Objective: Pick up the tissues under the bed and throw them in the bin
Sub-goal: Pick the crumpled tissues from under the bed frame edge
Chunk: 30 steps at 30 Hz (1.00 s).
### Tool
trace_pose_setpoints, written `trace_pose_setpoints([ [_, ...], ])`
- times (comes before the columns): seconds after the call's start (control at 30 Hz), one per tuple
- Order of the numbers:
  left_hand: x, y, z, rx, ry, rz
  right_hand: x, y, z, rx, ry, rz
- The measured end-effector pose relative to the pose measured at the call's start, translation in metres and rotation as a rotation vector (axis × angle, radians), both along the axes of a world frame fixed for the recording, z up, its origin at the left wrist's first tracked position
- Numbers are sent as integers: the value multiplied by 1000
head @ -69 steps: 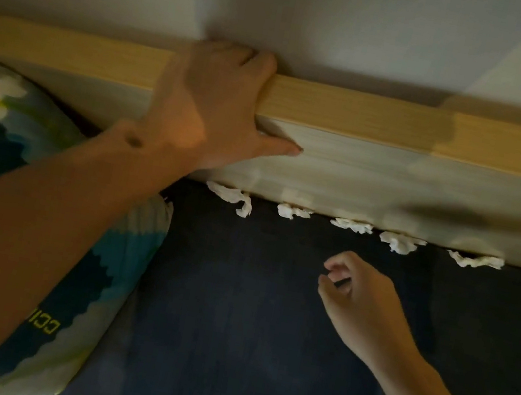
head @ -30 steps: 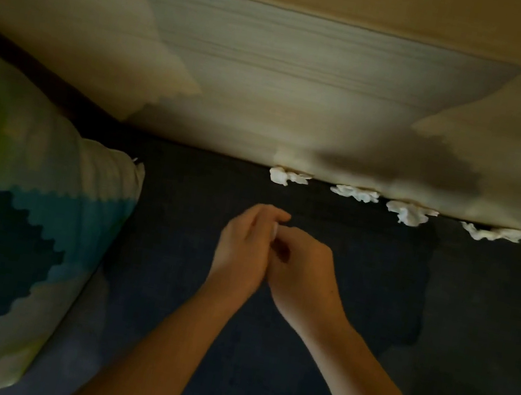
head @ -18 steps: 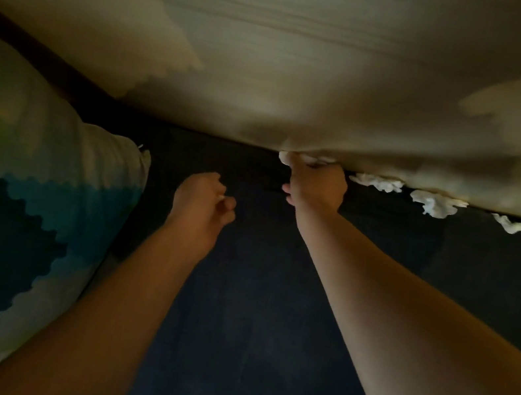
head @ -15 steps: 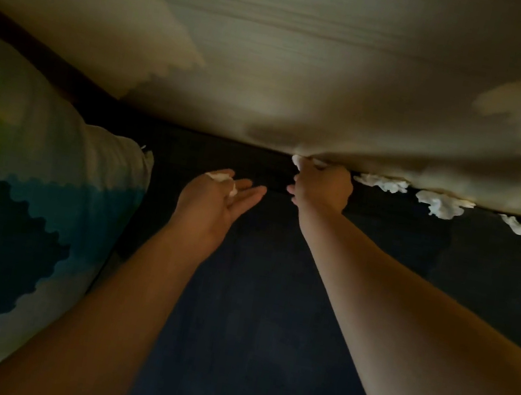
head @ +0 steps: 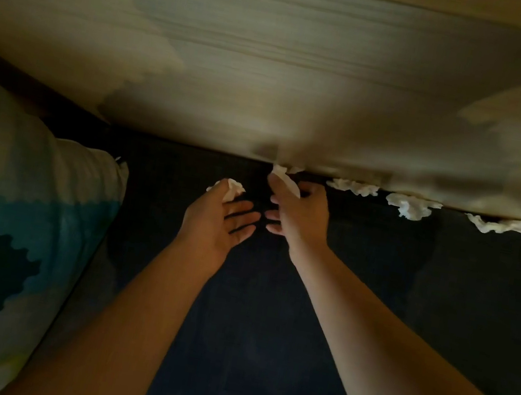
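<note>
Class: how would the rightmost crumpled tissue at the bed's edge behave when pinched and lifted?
The rightmost tissue looks thin and crumpled, so probably floppy and very light. Its ragged shape should not roll. The pinched tissue in the right hand looks limp, suggesting the same.

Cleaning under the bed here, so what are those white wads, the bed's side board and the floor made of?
The white wads: crumpled tissue paper, matte, with ragged creased edges. The side board: wood or wood-look laminate, smooth; straight horizontal grain lines show. The floor: dark blue, matte; perhaps carpet or a mat, too dim to say.
</note>
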State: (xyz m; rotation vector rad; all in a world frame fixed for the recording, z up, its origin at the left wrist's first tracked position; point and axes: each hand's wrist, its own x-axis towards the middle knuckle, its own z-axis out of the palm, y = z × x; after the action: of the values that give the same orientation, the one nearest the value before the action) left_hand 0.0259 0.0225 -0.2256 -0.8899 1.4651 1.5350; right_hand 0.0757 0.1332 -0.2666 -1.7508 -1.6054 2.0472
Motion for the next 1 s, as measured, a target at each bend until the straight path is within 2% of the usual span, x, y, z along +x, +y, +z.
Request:
trace_pose_setpoints([
  [0.1, -2, -2, -1, -16, 22, -34, -28, -4, -17, 145, -113, 49],
  [0.17, -3, -5, -3, -22, 27, -45, -36, -4, -28, 161, -136, -27],
  [0.27, -4, -7, -2, -15, 12, -47, -29, 2, -30, 37, -63, -170],
  [0.37, -5, -4, 0, -2, -4, -31, -10, 2, -12, 32, 37, -77],
  [0.5, -3, 4, 3, 33, -19, 91, 22, 0, 29, -222, 170, -33],
  [0.6, 0, 13, 4, 112, -94, 162, 36, -6, 54, -427, 163, 175],
  [0.67, 4, 19, 6, 166, -157, 91, 40, -13, 64, -286, 90, 421],
  [0.77, 12, 27, 6, 91, -58, 14, 40, -15, 68, 246, -44, 738],
  [0.8, 13, 28, 4, 30, -12, 36, 41, -11, 68, 342, -80, 812],
  [0.83, 12, 26, 2, -1, -5, 95, 44, -4, 68, 346, -119, 846],
  [0.87, 11, 24, 1, 19, -35, 168, 49, 5, 67, 252, -136, 801],
  [0.93, 8, 19, 1, 155, -83, 229, 61, 27, 64, 12, -152, 511],
  [1.0, 6, 14, 1, 280, -99, 214, 68, 47, 53, 18, -149, 180],
])
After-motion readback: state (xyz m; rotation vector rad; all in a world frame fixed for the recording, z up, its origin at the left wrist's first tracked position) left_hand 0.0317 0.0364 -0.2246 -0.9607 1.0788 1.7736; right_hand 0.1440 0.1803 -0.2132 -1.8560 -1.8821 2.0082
